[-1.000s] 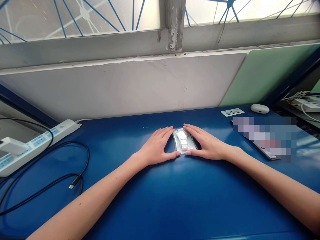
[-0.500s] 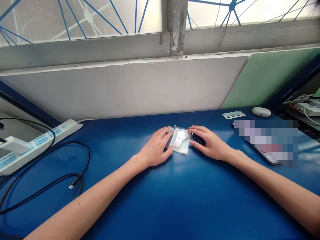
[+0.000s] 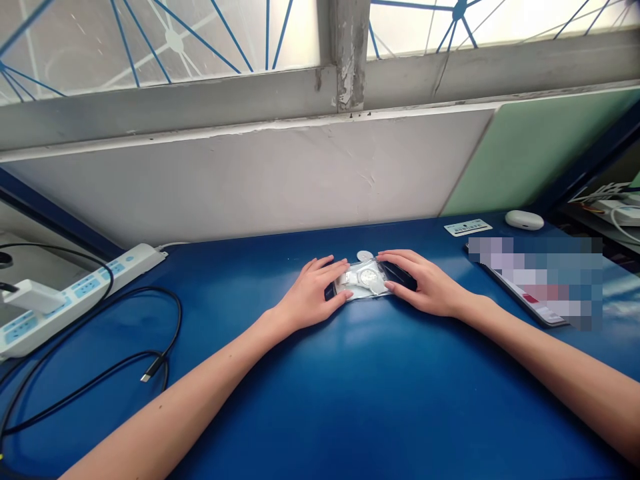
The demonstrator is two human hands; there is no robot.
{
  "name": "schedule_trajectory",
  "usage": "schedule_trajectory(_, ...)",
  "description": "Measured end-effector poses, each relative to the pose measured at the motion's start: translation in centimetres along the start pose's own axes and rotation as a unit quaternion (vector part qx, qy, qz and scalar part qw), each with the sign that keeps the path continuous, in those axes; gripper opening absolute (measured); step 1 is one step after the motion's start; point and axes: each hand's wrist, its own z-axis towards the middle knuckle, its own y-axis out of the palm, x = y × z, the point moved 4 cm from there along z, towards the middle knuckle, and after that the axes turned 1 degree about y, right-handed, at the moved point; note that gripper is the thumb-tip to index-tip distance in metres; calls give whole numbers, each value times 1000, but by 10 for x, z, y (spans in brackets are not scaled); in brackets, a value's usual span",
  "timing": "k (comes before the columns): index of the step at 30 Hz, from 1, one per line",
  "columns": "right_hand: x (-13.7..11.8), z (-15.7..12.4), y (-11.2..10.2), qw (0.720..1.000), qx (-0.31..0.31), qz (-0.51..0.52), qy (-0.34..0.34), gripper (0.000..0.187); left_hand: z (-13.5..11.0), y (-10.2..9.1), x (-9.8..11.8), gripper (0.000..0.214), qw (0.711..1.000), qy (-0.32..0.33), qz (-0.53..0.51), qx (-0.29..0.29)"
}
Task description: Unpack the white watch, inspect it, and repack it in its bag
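Observation:
A clear plastic bag (image 3: 349, 294) lies on the blue table between my hands. Inside it is a silvery-white watch (image 3: 369, 276) with a round dial. A small round white tag (image 3: 365, 256) sticks out at the bag's far edge. My left hand (image 3: 320, 288) grips the bag's left end, thumb on the near side and fingers on the far side. On the opposite end, my right hand (image 3: 417, 280) holds the bag the same way, its fingertips covering the right edge.
At left, a white power strip (image 3: 90, 288) stands beside a coiled black cable (image 3: 173, 313) on the blue table (image 3: 320, 400). At right lie a phone-like slab (image 3: 543, 310), partly blurred, a white card (image 3: 469, 228) and a white earbud case (image 3: 524, 220). A wall panel (image 3: 280, 180) rises behind.
The bag has turned from roughly upright to lying sideways between my hands, and the round tag now shows at its far edge. My hands have shifted only slightly.

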Motion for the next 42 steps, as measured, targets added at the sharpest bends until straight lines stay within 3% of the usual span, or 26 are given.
schedule_trajectory(7,0,-2,-1,999,-52,7,9,66,1,0,-1,58,1000,-3,5,-30)
schedule_trajectory(16,2,-2,-3,997,-62,5,37,63,3,-9,-2,81,997,-10,53,-60)
schedule_trajectory(26,9,-1,-3,997,-60,14,36,65,1,-6,-4,85,999,-29,31,-9)
schedule_trajectory(42,16,-6,-4,996,-76,15,34,78,0,-5,-7,86,999,-24,27,-9)
